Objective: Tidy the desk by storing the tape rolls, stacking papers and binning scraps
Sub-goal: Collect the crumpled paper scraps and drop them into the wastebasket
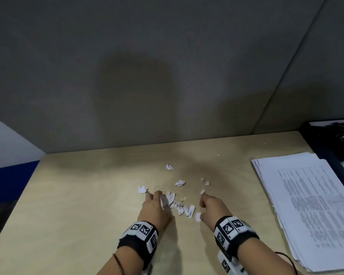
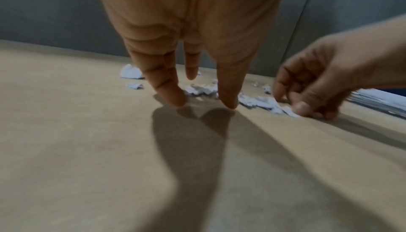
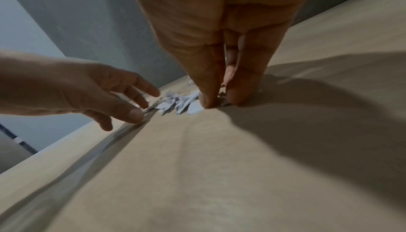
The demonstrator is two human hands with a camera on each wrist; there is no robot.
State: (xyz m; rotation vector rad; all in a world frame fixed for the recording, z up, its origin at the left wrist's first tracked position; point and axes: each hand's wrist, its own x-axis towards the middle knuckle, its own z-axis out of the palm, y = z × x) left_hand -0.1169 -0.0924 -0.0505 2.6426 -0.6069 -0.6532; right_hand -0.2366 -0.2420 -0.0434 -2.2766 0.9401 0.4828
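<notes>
Scraps (image 1: 180, 205) lie loose on the counter (image 1: 87, 205), well left of the paper stack (image 1: 310, 205). Left hand (image 1: 155, 207) spreads its fingers (image 2: 173, 95) wide beside them; right hand (image 1: 213, 207) curls, apparently pinching one. Better to sweep both inward, herding outliers first.

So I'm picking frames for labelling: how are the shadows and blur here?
Head view: sharp, dim, a broad shadow on the wall. Left wrist view: long shadows run from the fingers across the desk. Right wrist view: soft, scraps blurred.
</notes>
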